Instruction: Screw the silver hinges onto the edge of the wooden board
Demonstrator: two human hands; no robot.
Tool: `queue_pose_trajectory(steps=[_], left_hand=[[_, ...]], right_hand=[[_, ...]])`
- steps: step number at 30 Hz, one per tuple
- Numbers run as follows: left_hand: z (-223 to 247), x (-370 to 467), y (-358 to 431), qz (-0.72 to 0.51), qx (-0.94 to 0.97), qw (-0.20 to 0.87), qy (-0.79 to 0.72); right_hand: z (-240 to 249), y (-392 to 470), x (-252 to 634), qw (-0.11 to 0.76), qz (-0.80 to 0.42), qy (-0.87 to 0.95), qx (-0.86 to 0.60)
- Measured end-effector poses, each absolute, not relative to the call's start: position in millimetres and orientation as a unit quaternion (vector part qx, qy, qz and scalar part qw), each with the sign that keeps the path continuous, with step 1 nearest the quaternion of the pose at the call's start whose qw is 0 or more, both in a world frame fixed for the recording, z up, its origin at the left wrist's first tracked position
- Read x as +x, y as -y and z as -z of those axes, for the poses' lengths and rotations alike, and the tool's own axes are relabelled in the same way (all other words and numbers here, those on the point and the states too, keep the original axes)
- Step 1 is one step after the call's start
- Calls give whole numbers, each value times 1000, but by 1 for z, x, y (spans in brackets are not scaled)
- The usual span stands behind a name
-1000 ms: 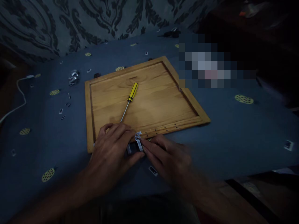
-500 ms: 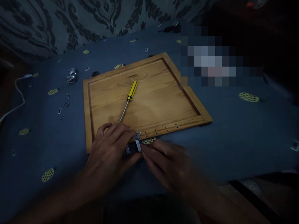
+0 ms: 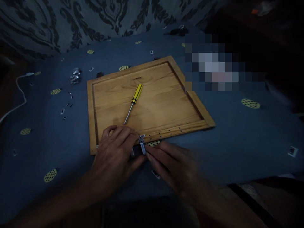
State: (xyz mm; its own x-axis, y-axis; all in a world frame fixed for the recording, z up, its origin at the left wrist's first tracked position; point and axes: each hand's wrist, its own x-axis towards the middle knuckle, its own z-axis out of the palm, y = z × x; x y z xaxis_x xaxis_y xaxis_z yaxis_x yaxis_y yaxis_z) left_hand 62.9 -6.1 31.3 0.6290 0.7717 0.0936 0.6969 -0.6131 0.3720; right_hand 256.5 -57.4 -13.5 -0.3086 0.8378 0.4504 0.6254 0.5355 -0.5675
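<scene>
A framed wooden panel (image 3: 152,95) lies flat, with a row of small dark holes along its near edge. On the panel rests a yellow-handled screwdriver (image 3: 137,93), its tip towards the near left. A metal bracket (image 3: 142,144) stands at the near edge. My left hand (image 3: 116,148) lies over the panel's near left edge with its fingers closed round the bracket's left part. The fingertips of my right hand (image 3: 171,161) are pinched at the bracket's lower right end. My fingers hide part of the bracket.
Behind the panel's left side sits a pile of metal pieces (image 3: 75,76), with several small screws (image 3: 69,104) nearer. A white cable (image 3: 20,91) runs along the far left. A dark object (image 3: 177,30) lies at the back; a blurred patch covers the upper right.
The view has shifted slightly, so the panel and screwdriver appear a little further right. Both hands stay at the metal bracket, which looks slightly turned.
</scene>
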Motion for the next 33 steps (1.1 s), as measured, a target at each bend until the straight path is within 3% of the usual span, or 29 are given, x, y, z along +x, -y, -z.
queue_pose_trajectory(steps=[14,33], left_hand=[[-28,65,7,-127,893,137,-410],[-33,64,2,-111,892,156,-409]], right_hand=[[8,56,256,318,-75,809,-489],[12,56,257,303,-74,820,-479]])
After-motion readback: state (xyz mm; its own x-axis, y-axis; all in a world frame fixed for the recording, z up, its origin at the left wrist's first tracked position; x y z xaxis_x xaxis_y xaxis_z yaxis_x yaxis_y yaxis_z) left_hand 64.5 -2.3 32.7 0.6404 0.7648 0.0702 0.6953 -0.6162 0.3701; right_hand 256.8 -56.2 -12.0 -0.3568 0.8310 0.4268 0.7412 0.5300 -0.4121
